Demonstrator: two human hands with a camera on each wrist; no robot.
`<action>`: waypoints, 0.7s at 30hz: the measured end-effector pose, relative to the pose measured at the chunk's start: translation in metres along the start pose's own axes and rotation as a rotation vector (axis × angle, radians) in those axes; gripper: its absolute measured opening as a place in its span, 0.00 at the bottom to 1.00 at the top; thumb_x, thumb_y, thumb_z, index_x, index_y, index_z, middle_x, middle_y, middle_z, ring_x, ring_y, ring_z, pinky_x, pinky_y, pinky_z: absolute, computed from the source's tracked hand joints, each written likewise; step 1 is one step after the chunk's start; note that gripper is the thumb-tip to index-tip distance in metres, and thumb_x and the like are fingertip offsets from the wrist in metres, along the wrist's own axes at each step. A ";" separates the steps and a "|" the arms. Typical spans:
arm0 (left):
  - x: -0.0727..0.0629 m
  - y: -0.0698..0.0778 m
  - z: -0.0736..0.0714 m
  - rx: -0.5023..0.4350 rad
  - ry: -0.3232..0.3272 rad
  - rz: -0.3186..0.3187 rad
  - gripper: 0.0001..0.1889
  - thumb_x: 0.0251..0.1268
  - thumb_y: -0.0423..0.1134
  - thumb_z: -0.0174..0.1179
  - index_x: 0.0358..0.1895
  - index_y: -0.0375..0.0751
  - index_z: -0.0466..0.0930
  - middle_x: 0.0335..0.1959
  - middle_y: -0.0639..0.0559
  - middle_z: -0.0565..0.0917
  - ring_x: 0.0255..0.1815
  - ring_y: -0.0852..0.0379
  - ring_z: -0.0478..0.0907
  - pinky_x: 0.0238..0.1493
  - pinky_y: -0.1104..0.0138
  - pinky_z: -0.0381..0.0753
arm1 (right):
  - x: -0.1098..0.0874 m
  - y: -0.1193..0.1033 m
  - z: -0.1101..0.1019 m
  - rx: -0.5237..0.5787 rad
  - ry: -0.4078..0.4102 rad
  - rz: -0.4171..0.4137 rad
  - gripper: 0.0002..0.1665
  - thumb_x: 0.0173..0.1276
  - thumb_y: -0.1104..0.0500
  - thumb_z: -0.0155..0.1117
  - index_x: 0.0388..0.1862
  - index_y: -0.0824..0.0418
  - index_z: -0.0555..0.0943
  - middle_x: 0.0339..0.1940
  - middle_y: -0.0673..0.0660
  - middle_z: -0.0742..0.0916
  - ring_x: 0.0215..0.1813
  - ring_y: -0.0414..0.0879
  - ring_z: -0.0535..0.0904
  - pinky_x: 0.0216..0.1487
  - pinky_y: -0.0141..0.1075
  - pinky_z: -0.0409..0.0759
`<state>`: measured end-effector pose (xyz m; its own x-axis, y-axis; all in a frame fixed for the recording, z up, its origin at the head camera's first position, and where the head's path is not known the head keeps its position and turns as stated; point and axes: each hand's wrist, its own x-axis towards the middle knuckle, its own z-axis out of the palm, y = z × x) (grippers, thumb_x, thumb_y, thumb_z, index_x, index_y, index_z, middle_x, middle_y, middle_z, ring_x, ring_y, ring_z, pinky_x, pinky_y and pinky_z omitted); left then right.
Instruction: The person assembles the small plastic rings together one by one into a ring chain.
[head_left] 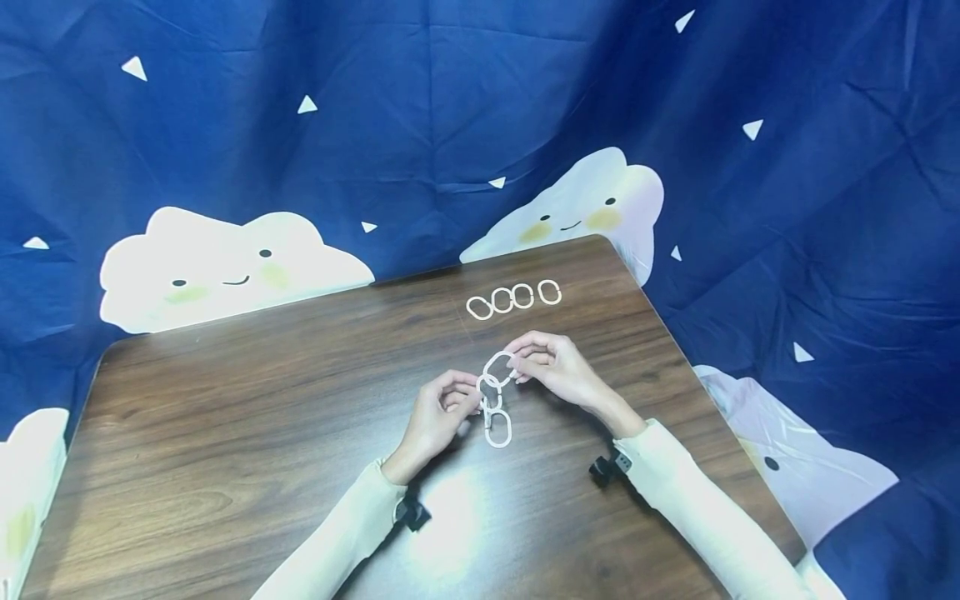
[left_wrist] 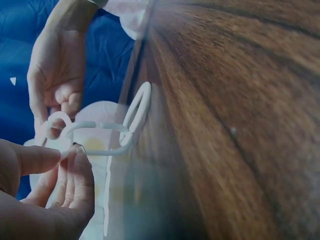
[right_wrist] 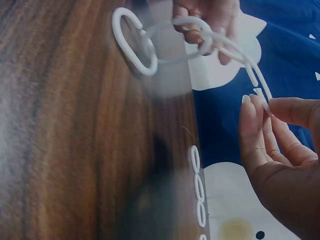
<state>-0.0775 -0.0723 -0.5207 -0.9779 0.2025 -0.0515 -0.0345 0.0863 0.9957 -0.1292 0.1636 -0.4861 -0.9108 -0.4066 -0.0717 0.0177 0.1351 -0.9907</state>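
Note:
Three white plastic chain links hang together between the two hands above the table. My left hand [head_left: 438, 414] pinches the middle link [left_wrist: 102, 152] between thumb and fingertips; a small gap shows in that link's side. With thumb and fingers my right hand [head_left: 555, 367] pinches the upper link [right_wrist: 250, 62], whose gap lies close to the fingertips. The upper link passes through the middle one. From the middle link's other end hangs the lower link [head_left: 498, 429], which no hand touches. Fingers hide parts of the two pinched links.
Several loose white links [head_left: 550, 292] lie in a row on the brown wooden table [head_left: 247, 433], beyond the hands. A blue curtain [head_left: 420, 108] with clouds hangs behind the table's far edge. A small black device [head_left: 411, 512] sits at each wrist.

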 end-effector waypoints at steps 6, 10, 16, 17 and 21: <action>0.000 -0.003 0.001 0.044 0.003 0.014 0.13 0.70 0.29 0.66 0.53 0.26 0.84 0.40 0.33 0.89 0.36 0.54 0.87 0.37 0.71 0.91 | -0.004 -0.008 -0.002 -0.008 -0.013 -0.035 0.15 0.74 0.66 0.66 0.56 0.71 0.83 0.45 0.71 0.88 0.39 0.47 0.89 0.47 0.41 0.93; 0.001 -0.003 0.002 0.055 0.003 0.010 0.11 0.71 0.30 0.65 0.53 0.29 0.86 0.41 0.32 0.89 0.37 0.46 0.89 0.40 0.63 0.93 | -0.005 -0.012 -0.002 -0.017 -0.035 -0.040 0.14 0.75 0.65 0.65 0.56 0.69 0.83 0.43 0.63 0.90 0.40 0.51 0.90 0.46 0.40 0.93; 0.002 0.003 0.002 0.039 0.007 0.011 0.09 0.73 0.29 0.63 0.51 0.31 0.86 0.42 0.28 0.89 0.39 0.36 0.88 0.43 0.51 0.93 | -0.005 -0.015 -0.002 -0.034 -0.057 -0.038 0.14 0.75 0.64 0.66 0.55 0.69 0.84 0.41 0.60 0.90 0.40 0.53 0.90 0.49 0.49 0.93; 0.002 0.004 0.002 0.033 0.008 0.020 0.09 0.73 0.29 0.63 0.51 0.30 0.86 0.42 0.28 0.89 0.39 0.36 0.88 0.43 0.49 0.93 | -0.005 -0.015 -0.002 -0.036 -0.059 -0.040 0.14 0.75 0.64 0.66 0.55 0.68 0.84 0.41 0.60 0.90 0.40 0.53 0.90 0.49 0.50 0.93; 0.003 0.009 0.001 0.005 0.021 0.077 0.09 0.73 0.29 0.63 0.50 0.29 0.86 0.41 0.29 0.89 0.39 0.38 0.89 0.45 0.50 0.93 | -0.004 -0.017 -0.002 -0.042 -0.071 -0.051 0.13 0.75 0.64 0.66 0.55 0.68 0.84 0.40 0.60 0.90 0.39 0.55 0.90 0.49 0.53 0.92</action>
<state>-0.0808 -0.0699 -0.5120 -0.9817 0.1886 0.0274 0.0425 0.0764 0.9962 -0.1265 0.1652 -0.4683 -0.8785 -0.4767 -0.0311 -0.0462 0.1494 -0.9877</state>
